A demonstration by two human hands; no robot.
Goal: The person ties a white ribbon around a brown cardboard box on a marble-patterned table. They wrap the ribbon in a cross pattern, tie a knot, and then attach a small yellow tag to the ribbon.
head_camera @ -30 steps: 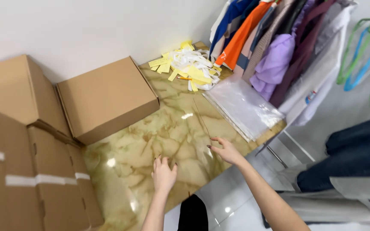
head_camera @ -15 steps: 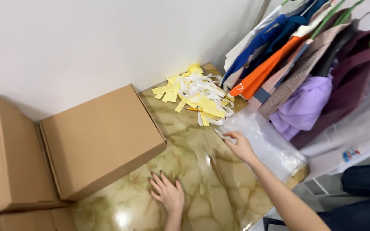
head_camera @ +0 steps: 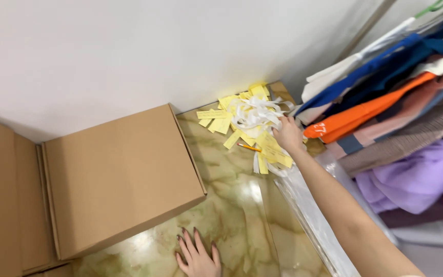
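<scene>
**Right hand on the heap of paper slips at the far corner of the table**

A loose heap of yellow paper slips (head_camera: pixel 232 120) mixed with white strips (head_camera: pixel 255 112) lies at the far corner of the marble-patterned table (head_camera: pixel 232 205), close against the white wall (head_camera: pixel 155 46). The right hand (head_camera: pixel 287 134) reaches across the table and rests on the right edge of that heap, fingers curled down among the slips; whether they actually pinch a slip cannot be told, since the fingertips are buried in the paper. Just left of that hand, a pencil (head_camera: pixel 248 147) lies on the table at the near edge of the heap.

The left hand (head_camera: pixel 198 256) lies flat on the table at the near edge, palm down, fingers spread, holding nothing.

A stack of clear plastic bags (head_camera: pixel 308 210) runs along the table's right edge, beneath the right forearm. To the left, a flat cardboard box (head_camera: pixel 119 174) sits closed on the table, its corner near the left hand, with another brown box (head_camera: pixel 1 195) beside it. On the right, garments hang close together: blue (head_camera: pixel 385 66), orange (head_camera: pixel 365 115) and purple (head_camera: pixel 416 177) among them.
</scene>
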